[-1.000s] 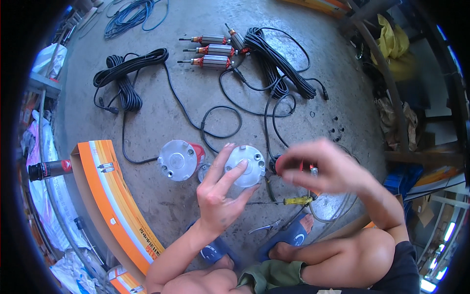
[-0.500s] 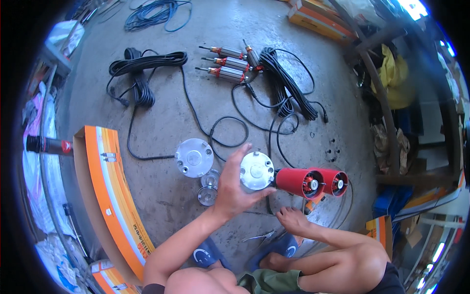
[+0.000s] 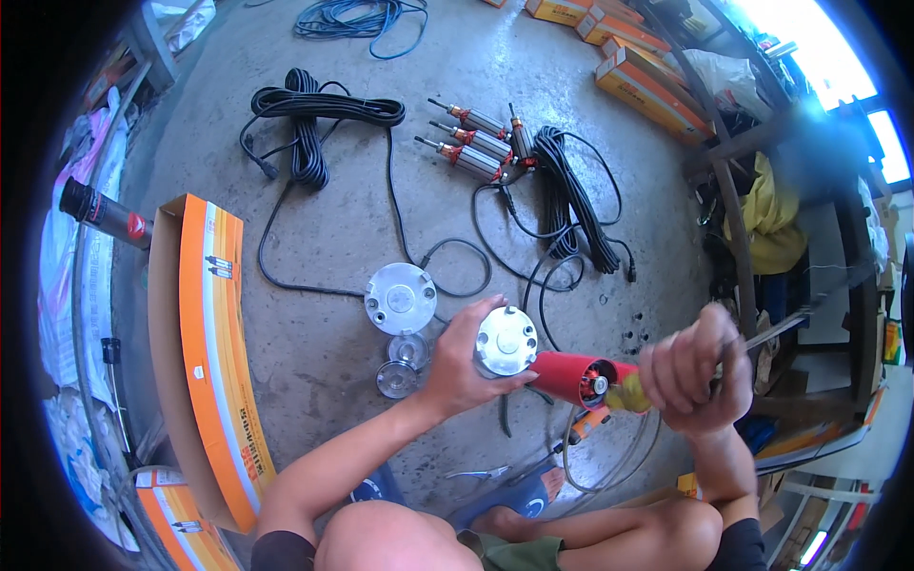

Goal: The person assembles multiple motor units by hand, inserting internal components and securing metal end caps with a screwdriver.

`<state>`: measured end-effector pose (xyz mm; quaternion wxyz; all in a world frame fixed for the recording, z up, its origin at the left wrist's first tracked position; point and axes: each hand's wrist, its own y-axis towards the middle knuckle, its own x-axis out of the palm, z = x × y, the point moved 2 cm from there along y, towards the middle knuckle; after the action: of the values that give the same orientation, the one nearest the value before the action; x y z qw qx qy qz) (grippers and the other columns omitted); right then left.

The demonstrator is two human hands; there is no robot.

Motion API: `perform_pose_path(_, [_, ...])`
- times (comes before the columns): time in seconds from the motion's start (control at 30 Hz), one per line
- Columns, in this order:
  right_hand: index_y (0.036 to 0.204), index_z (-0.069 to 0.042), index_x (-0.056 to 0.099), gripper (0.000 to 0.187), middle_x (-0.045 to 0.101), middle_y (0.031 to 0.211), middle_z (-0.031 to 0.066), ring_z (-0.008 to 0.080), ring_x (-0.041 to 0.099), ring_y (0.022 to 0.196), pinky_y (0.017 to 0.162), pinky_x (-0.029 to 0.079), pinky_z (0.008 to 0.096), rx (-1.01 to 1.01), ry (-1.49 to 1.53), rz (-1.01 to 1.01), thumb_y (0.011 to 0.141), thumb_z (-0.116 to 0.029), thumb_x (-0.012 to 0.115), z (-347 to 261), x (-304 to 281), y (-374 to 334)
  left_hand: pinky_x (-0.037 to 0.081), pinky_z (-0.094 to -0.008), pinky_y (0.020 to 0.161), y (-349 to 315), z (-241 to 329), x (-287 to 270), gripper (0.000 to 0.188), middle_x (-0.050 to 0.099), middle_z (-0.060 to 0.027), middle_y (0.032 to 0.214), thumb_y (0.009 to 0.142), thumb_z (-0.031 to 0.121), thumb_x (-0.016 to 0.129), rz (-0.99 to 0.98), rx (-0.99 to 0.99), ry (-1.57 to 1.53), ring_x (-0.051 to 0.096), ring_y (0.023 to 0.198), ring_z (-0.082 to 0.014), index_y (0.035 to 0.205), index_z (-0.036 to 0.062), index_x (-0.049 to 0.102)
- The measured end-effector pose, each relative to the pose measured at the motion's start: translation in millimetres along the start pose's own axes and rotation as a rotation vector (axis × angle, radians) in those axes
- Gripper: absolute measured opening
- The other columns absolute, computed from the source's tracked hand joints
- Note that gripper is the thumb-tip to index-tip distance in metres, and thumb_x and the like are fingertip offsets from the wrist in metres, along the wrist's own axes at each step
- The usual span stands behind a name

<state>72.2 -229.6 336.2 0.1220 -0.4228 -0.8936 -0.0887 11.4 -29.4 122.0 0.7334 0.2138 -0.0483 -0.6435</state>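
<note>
My left hand (image 3: 462,360) is closed around a round silver metal end cap (image 3: 507,341) with holes in its face. Raised at the right, my right hand (image 3: 693,373) grips a screwdriver with a yellowish handle (image 3: 625,391); its thin shaft points off to the upper right, slightly blurred. Beside the end cap lie red tubular motor housings (image 3: 562,377), partly hidden behind the right hand. A second silver end cap (image 3: 400,299), with a black cable, stands left of my left hand. Clear round parts (image 3: 397,378) sit just below it.
Several motor armatures (image 3: 476,147) and coiled black cables (image 3: 574,205) lie farther out on the floor. Pliers (image 3: 479,472) and an orange-handled tool (image 3: 587,423) are near my feet. An open orange carton (image 3: 205,362) stands at the left; more orange boxes (image 3: 647,90) are at the far right.
My right hand has risen from the floor near my foot and now holds the screwdriver. The left hand still holds the end cap. The whole view has shifted.
</note>
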Motion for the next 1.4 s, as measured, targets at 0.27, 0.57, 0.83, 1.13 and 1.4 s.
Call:
perform_pose_path(0.27, [0.078,-0.012,0.041,0.043,0.035,0.055,-0.0027,0.0129,0.033,0.048,0.054,0.039,0.0324,-0.222,0.01,0.105,0.114,-0.038,0.043,99,23,45,0.052,-0.0447,0.106,5,10,-4,0.094,0.064,-0.0237,0.135,0.066,0.027,0.1,0.012,0.009,-0.04,0.064,0.124,-0.0392,0.141,-0.0047,0.052])
perform_pose_path(0.57, [0.074,-0.01,0.042,0.045,0.041,0.053,-0.0007,0.0127,0.036,0.046,0.048,0.035,0.0318,-0.308,-0.048,0.035,0.111,-0.034,0.044,92,35,44,0.05,-0.0471,0.107,1,4,-2,0.092,0.063,-0.0236,0.134,0.066,0.029,0.099,0.04,0.025,-0.04,0.063,0.124,-0.0417,0.14,-0.0036,0.053])
perform_pose_path(0.83, [0.075,-0.008,0.044,0.044,0.038,0.053,0.0,0.0121,0.035,0.048,0.049,0.033,0.0307,-0.286,0.021,0.029,0.111,-0.032,0.046,86,40,48,0.055,-0.0457,0.104,1,2,-4,0.098,0.065,-0.0231,0.134,0.064,0.03,0.101,0.038,0.046,-0.004,0.067,0.122,-0.0393,0.141,-0.0021,0.052])
perform_pose_path(1.13, [0.075,-0.003,0.046,0.037,0.042,0.057,0.0004,0.0098,0.035,0.05,0.048,0.032,0.0296,-0.237,0.052,0.04,0.109,-0.017,0.048,82,43,59,0.055,-0.0466,0.104,2,-3,-4,0.104,0.065,-0.0228,0.134,0.064,0.043,0.101,0.023,0.077,0.023,0.066,0.123,-0.04,0.143,-0.0032,0.05])
perform_pose_path(1.4, [0.075,-0.005,0.042,0.038,0.042,0.059,0.0012,0.0095,0.037,0.05,0.048,0.032,0.0297,-0.158,-0.006,0.122,0.111,-0.015,0.045,106,32,51,0.051,-0.0475,0.108,1,0,-2,0.111,0.062,-0.025,0.135,0.064,0.049,0.1,0.016,0.013,-0.053,0.064,0.125,-0.0414,0.144,-0.0078,0.048])
